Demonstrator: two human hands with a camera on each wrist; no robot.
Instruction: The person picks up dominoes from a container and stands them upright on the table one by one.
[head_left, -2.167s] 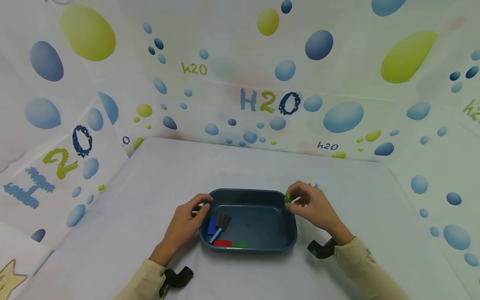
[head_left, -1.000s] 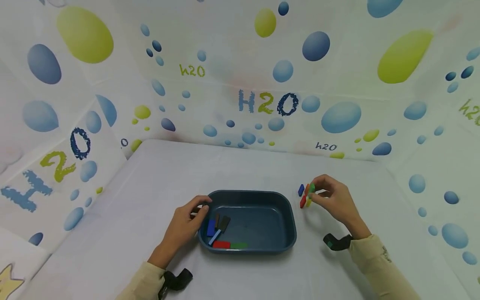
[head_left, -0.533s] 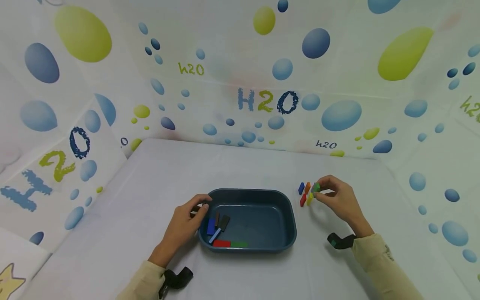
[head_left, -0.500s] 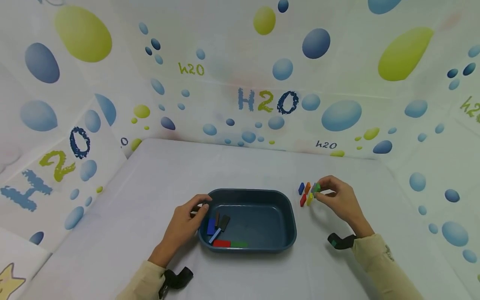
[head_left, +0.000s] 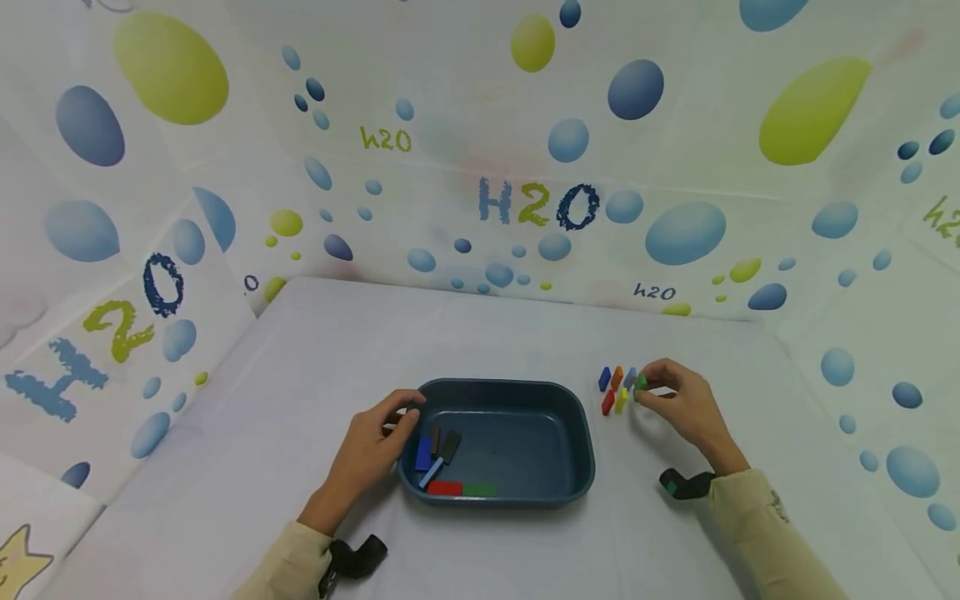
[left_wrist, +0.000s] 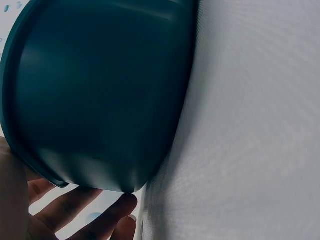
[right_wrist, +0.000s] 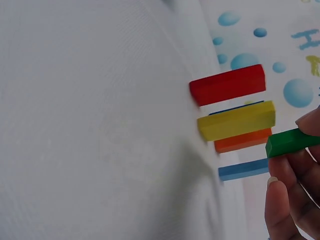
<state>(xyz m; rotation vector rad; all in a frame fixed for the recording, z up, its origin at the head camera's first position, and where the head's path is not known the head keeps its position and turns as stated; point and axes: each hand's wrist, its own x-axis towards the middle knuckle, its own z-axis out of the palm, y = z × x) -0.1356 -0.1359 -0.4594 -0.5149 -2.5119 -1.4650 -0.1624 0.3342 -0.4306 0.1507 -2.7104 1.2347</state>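
Observation:
In the head view, my right hand [head_left: 686,407] pinches a small green block [right_wrist: 288,143] between thumb and fingers, close beside a group of standing blocks. That group has a red block [right_wrist: 228,85], a yellow block [right_wrist: 237,121], an orange block [right_wrist: 244,140], a light blue block [right_wrist: 243,170] and a dark blue block [head_left: 604,378], spaced in two short rows. My left hand [head_left: 372,440] grips the left end of a dark blue-grey plastic tub [head_left: 517,502], thumb and fingers at its rim; in the left wrist view several fingers lie against its outer wall.
Lying in the tub's left and front part are a blue block [head_left: 423,454], a light blue one [head_left: 431,472], dark and brown ones, a red block [head_left: 446,488] and another green one. A white cloth [head_left: 315,358] covers the table, with a patterned curtain behind.
My right hand has carried the green block rightward from the tub's right rim to the standing blocks, then slightly to the light blue one's right. The left hand stays at the tub.

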